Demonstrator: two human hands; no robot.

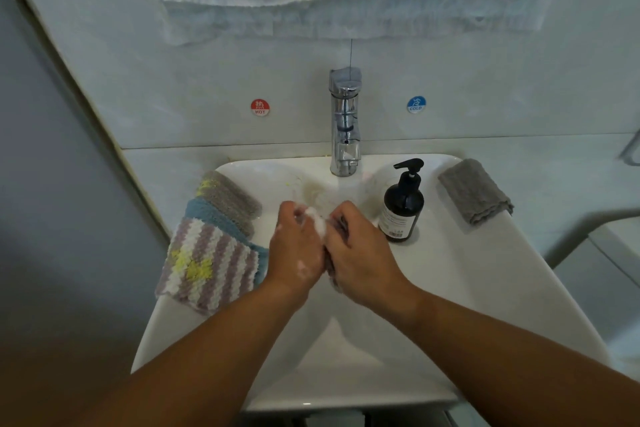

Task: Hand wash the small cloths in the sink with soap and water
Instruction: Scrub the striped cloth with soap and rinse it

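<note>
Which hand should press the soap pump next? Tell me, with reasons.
Right. The right hand lies beside the soap bottle on the right side of the sink; the left hand would have to cross over it. The left hand can hold the sudsy cloth meanwhile.

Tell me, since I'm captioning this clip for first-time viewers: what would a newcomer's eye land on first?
Centre frame, the left hand and right hand grip a foamy cloth together over the sink. A stack of striped cloths drapes over the sink's left rim; a dark pump bottle and a folded grey cloth sit right of the tap.
</note>
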